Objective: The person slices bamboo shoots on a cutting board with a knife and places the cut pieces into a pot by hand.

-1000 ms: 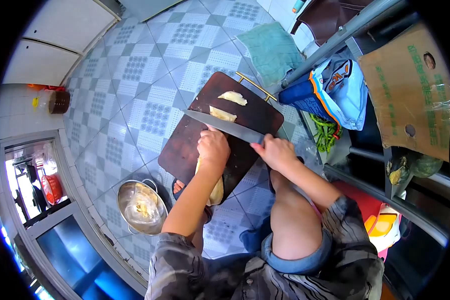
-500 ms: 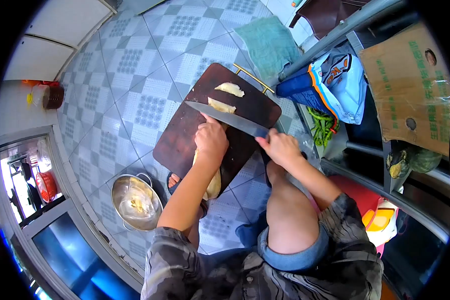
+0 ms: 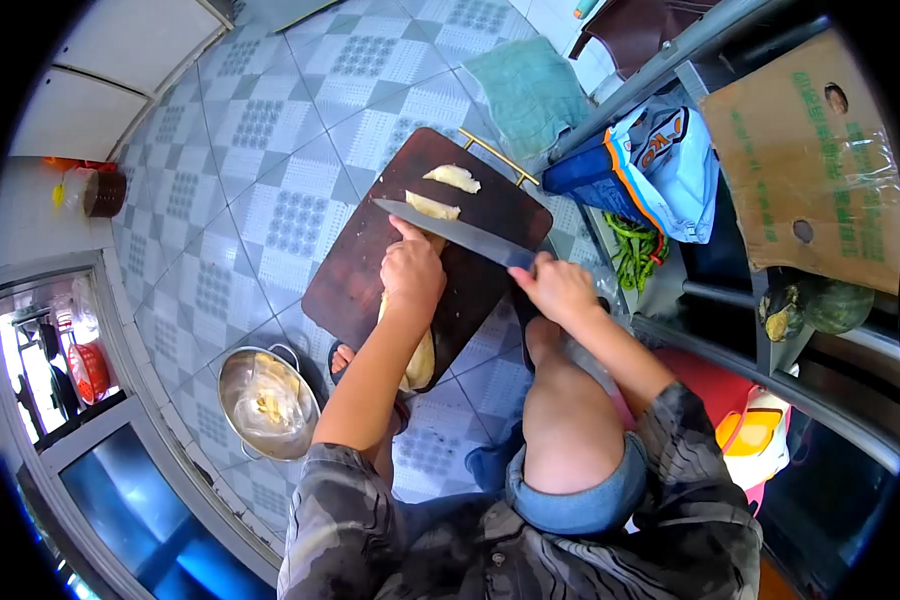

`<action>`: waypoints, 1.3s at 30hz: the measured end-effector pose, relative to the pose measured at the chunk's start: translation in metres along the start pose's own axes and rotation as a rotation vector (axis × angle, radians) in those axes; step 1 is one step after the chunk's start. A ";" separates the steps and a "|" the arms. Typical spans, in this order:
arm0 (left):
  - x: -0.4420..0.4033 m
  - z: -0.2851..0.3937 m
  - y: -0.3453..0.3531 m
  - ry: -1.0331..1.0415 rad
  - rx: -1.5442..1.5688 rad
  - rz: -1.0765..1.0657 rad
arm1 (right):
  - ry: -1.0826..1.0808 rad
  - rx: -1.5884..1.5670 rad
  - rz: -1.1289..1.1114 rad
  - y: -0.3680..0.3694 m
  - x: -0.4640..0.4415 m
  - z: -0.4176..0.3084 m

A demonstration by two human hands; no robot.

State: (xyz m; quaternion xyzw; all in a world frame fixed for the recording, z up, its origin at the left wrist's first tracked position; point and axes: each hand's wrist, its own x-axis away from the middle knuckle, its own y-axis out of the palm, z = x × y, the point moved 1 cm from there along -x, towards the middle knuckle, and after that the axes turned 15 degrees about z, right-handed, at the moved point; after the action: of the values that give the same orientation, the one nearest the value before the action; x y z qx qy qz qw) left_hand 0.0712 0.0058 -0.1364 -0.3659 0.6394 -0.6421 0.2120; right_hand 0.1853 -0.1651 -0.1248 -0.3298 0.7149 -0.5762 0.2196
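Observation:
A dark brown cutting board [image 3: 345, 285] lies on the floor by my feet. My right hand [image 3: 560, 290] is closed around the handle of a kitchen knife [image 3: 460, 232], whose long blade crosses the board just beyond my other hand. My left hand [image 3: 412, 270], fingers curled, presses on a long pale-yellow piece of food [image 3: 421, 362]; its kind is unclear and my hand and forearm hide much of it. Beyond the blade lie two cut pale pieces, a farther slice [image 3: 452, 179] and a nearer slice [image 3: 432, 206].
Left of the board, a metal pot [image 3: 232, 415] holds a plastic bag with pale bits. On the right, a shelf rack [image 3: 720, 290] carries green peppers [image 3: 635, 250], a blue-and-white bag [image 3: 670, 180] and a cardboard sheet [image 3: 810, 160]. A green cloth [image 3: 530, 90] lies on the tiled floor.
The view has shifted slightly, so most things appear a little farther left. My hands keep their grips, and the knife stays across the board near the nearer slice.

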 end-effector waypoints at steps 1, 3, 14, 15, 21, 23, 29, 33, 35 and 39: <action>0.001 0.000 0.003 -0.002 0.030 0.038 | 0.026 -0.002 -0.024 -0.003 0.004 0.004; 0.004 0.000 0.012 0.002 0.056 0.065 | 0.045 0.022 -0.057 0.001 -0.009 -0.013; 0.003 -0.005 0.010 0.066 0.050 0.143 | 0.004 0.023 -0.074 -0.003 -0.009 0.003; 0.005 -0.005 0.005 0.063 0.054 0.135 | 0.039 0.025 -0.135 -0.010 -0.003 0.009; 0.003 -0.001 0.003 0.056 0.044 -0.010 | -0.141 -0.110 0.023 0.010 -0.059 -0.060; -0.004 -0.005 0.010 0.098 0.023 0.009 | -0.110 -0.135 0.010 0.010 -0.062 -0.069; 0.000 -0.003 -0.006 0.009 0.078 -0.020 | 0.095 0.035 -0.116 -0.005 0.009 0.012; 0.001 0.002 -0.005 0.040 0.096 0.017 | 0.033 0.001 -0.061 -0.005 -0.017 -0.021; 0.001 0.001 -0.005 0.057 0.085 -0.023 | -0.030 -0.080 -0.015 0.005 -0.047 -0.058; -0.003 0.002 -0.012 0.038 0.063 -0.068 | -0.016 -0.111 0.002 0.010 -0.047 -0.064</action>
State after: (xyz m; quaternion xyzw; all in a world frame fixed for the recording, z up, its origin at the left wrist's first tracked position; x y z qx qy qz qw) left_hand 0.0768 0.0077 -0.1259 -0.3681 0.6100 -0.6757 0.1892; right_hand 0.1709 -0.0863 -0.1221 -0.3454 0.7441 -0.5329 0.2073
